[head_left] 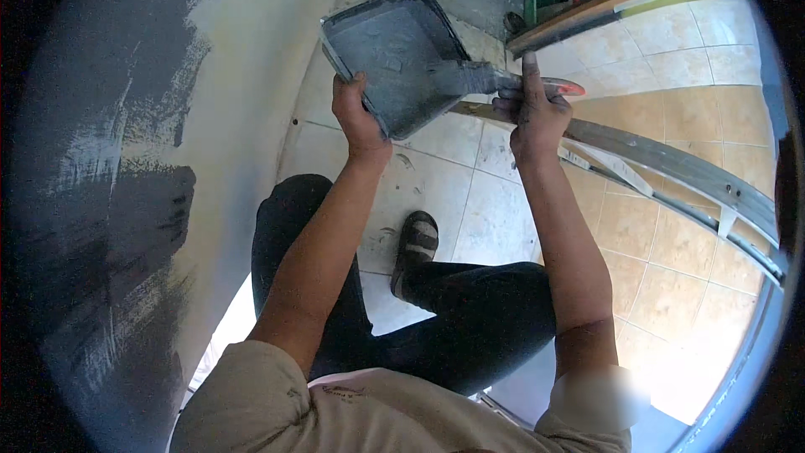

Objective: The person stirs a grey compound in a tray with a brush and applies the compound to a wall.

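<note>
A dark, paint-smeared paint tray (381, 38) is in my left hand (360, 120), which grips its near left edge with the thumb over the rim. My right hand (541, 116) is closed around a paintbrush (482, 78) whose handle ends in red. The index finger stretches forward along the handle. Over the right part of the tray lies the brush's grey-coated head, pointing left; whether the bristles press on the bottom I cannot tell. Grey smears cover the fingers of my right hand.
A pale wall (231, 92) with dark grey painted patches (147, 210) rises close on the left. Right of my hands, a metal ladder (671, 161) slants across tan wall tiles (662, 226). Below are white floor tiles (436, 193) and my sandalled foot (417, 239).
</note>
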A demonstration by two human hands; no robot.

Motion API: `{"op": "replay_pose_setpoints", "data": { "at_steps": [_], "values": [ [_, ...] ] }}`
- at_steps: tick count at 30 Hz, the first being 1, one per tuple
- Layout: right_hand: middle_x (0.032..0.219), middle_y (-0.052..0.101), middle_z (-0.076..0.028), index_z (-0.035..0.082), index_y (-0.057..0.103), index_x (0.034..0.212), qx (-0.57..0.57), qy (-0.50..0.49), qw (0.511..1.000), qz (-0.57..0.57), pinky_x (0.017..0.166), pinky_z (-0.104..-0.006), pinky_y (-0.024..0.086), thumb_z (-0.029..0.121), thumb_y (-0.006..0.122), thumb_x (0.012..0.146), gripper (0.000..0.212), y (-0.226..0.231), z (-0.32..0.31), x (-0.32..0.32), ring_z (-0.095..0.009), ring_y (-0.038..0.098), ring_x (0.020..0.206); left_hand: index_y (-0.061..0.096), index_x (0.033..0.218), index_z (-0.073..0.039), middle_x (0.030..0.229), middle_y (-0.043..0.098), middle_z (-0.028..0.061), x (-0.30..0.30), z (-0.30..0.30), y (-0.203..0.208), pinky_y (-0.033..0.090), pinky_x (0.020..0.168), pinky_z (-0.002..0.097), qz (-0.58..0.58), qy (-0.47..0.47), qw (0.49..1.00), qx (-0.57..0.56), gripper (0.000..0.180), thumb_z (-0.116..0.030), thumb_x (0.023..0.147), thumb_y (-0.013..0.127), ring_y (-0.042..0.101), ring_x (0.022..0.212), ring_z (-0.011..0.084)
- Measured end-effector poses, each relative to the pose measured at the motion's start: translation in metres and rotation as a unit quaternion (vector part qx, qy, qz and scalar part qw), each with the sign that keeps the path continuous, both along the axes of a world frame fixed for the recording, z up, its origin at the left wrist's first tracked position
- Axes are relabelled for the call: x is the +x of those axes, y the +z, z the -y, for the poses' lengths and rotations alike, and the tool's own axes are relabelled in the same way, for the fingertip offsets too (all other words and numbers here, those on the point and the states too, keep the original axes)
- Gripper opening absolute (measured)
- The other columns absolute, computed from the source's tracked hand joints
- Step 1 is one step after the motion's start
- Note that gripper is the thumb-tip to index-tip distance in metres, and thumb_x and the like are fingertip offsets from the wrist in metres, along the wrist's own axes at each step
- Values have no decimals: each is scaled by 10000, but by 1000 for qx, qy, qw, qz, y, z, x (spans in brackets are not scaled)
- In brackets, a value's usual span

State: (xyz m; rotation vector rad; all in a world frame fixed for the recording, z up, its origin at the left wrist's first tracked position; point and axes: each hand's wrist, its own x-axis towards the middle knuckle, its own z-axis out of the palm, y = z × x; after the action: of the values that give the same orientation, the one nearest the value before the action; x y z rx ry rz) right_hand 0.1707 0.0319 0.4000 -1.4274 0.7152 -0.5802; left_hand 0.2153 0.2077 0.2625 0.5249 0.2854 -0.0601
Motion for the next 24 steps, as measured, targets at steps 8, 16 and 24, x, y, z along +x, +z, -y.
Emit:
{"op": "replay_pose_setpoints", "data": {
  "at_steps": [8, 16, 24],
  "values": [
    [621, 580, -12, 34, 615, 603, -156, -84, 984, -1, 523, -289, 410, 311, 881, 820, 441, -12, 13, -3, -102, 492, 545, 476, 1373, -71, 1348, 532, 134, -3, 6, 0, 420, 1048, 510, 28, -6, 999, 20, 619, -462, 907, 594, 510, 1252, 328],
    [658, 604, -9, 49, 652, 692, -185, -68, 980, 33, 486, -297, 442, 210, 844, 856, 300, -19, 25, -9, -100, 513, 517, 573, 1219, -42, 1126, 591, 95, 6, 7, -10, 413, 988, 417, -41, 33, 998, -22, 391, -276, 906, 593, 548, 1116, 248],
    [649, 625, -74, 15, 621, 710, -127, -30, 991, 34, 451, -317, 531, 249, 834, 866, 353, -17, 23, -5, -165, 594, 477, 562, 1249, -17, 1162, 605, 93, 14, -3, 5, 424, 971, 398, -18, 59, 998, 13, 410, -251, 913, 593, 555, 1080, 230]
  ]
}}
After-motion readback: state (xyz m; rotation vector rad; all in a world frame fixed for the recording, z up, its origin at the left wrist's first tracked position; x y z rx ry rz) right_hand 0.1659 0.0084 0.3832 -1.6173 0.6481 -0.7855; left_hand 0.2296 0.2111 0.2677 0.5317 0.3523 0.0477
